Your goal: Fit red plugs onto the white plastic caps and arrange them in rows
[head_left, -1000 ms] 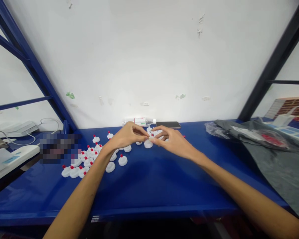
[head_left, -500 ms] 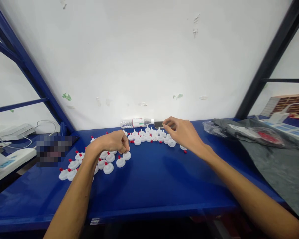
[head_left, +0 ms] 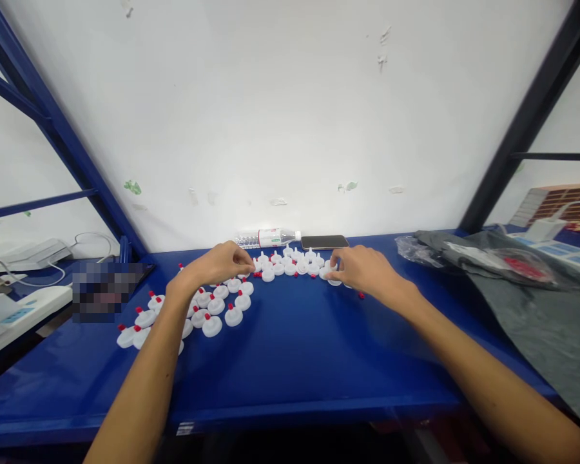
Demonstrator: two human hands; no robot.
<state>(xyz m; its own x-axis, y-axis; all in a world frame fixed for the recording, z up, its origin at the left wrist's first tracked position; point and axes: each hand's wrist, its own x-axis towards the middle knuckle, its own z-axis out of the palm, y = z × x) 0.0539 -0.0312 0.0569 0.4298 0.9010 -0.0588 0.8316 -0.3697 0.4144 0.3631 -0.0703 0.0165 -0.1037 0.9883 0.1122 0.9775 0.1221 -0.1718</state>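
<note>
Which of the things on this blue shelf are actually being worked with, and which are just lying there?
In use:
left hand
right hand
small white round plastic caps
tiny red plastic plugs

Lying about:
clear plastic water bottle
black smartphone
grey plastic bag

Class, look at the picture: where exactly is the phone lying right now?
The phone lies flat at the back of the blue table, against the wall, just right of the lying bottle.
</note>
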